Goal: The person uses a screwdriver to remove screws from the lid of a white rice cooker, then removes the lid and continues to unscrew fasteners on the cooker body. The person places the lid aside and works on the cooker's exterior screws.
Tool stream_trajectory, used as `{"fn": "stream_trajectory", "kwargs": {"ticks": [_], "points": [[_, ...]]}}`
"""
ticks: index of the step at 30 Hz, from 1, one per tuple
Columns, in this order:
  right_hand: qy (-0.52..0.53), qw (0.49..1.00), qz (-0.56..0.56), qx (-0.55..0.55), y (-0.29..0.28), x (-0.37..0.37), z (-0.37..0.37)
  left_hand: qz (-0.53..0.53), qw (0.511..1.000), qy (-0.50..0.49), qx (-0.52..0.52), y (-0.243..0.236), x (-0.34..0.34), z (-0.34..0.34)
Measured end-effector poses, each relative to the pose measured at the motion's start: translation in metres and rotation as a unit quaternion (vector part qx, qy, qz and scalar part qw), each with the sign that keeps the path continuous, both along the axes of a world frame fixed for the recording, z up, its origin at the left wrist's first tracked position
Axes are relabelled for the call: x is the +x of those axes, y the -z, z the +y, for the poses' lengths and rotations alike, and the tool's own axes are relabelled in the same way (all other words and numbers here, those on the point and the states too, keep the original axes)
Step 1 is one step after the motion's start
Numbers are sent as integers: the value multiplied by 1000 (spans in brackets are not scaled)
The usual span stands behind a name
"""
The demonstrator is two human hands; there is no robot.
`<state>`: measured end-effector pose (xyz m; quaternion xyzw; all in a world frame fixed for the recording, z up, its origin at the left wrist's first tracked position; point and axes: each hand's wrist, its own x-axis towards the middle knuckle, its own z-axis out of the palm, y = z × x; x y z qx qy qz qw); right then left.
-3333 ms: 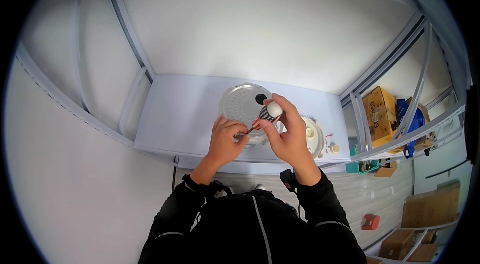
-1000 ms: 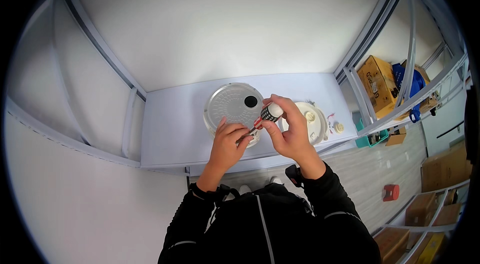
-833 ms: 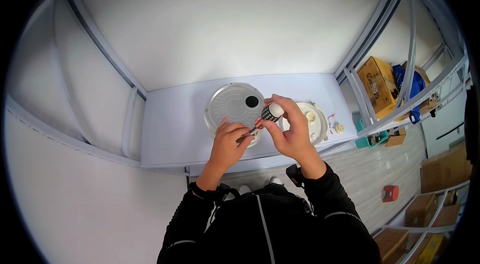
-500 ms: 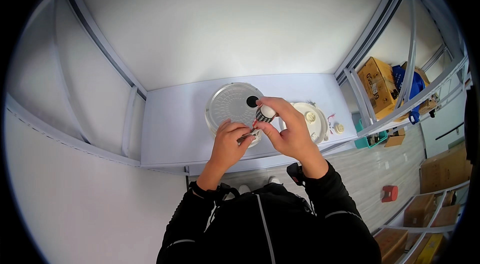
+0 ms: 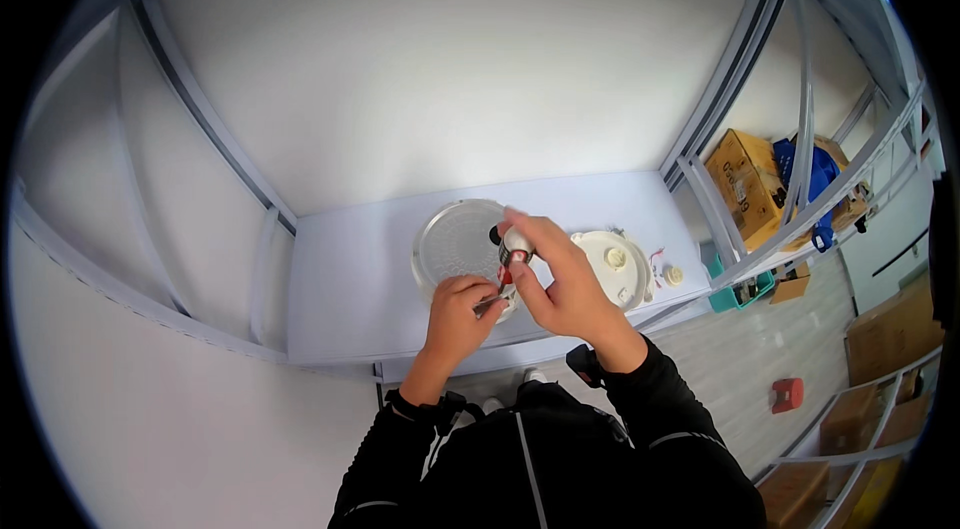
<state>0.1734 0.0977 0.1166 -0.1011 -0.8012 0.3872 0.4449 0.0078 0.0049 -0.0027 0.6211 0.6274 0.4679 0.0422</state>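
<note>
A small cylinder (image 5: 516,243) with a rounded white end and a red-and-dark body is gripped in my right hand (image 5: 570,294), its narrow end pointing down toward my left fingers. My left hand (image 5: 456,317) is closed in a pinch around a thin greyish piece (image 5: 487,307) at the near edge of a round translucent disc (image 5: 448,241). Fingers partly cover that piece, so its kind is unclear. A black round spot (image 5: 494,235) shows on the disc behind the cylinder. To the right lies a round white plate (image 5: 636,287) bearing a cream round fitting (image 5: 615,258).
The white table (image 5: 350,299) also holds a small cream part (image 5: 672,276) and thin red-and-white wires (image 5: 656,257) at the right. Metal frame posts (image 5: 725,59) rise beside it. Cardboard boxes (image 5: 742,184), a teal crate (image 5: 722,300) and a red stool (image 5: 787,395) stand further right.
The cylinder has turned in my right hand, so its red part now shows where a checkered side did. My left hand keeps its pinch. The whole view has shifted slightly.
</note>
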Motion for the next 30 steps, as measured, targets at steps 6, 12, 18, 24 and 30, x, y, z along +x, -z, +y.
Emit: {"fn": "stream_trajectory", "kwargs": {"ticks": [6,12,18,24,30], "points": [[47,996,-33,61,4,6,8,1,1000,7,1,5,0,3],[21,1000,20,7,1,7,3,12,1000,3,1,7,0,1],[54,993,32,102,5,5,6,-11,1000,7,-2,10,-2,1],[-5,998,56,41,6,6,8,-29,999,1,-18,4,0,1],[44,987,42,152,-2,2,8,-32,999,1,-32,3,2,1]]}}
